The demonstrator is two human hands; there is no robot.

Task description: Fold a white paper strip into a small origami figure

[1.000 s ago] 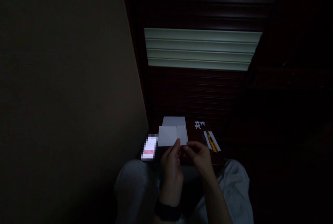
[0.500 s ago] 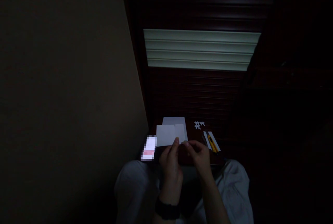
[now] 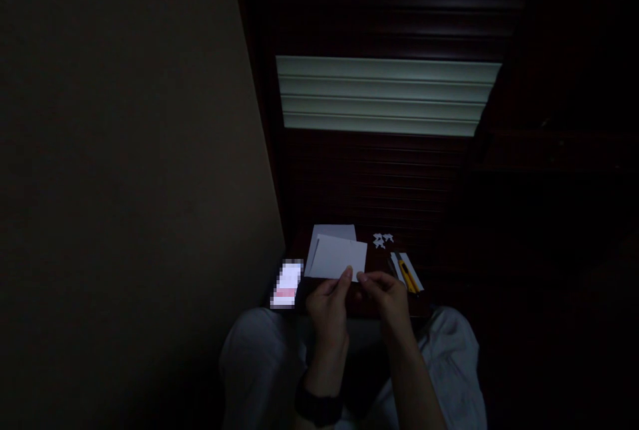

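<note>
A white sheet of paper (image 3: 337, 257) is held up above the dark little table, its lower right part between my fingers. My left hand (image 3: 330, 300) pinches the bottom edge, thumb on top. Beside it, my right hand (image 3: 384, 290) pinches the lower right corner between thumb and finger. Behind the held sheet lies another white sheet (image 3: 332, 230), partly covered by it. To the right of my right hand, a yellow utility knife (image 3: 408, 277) rests on a narrow white paper strip (image 3: 415, 270).
Several small white paper cut-outs (image 3: 380, 240) lie at the table's back right. A lit phone with a blurred screen (image 3: 287, 283) sits at the left edge. A wall (image 3: 150, 150) rises on the left, and a slatted panel (image 3: 389, 97) stands ahead.
The held sheet has shifted right and tilted, its right side now lower. Both hands have moved slightly right, and my right fingers now grip its corner.
</note>
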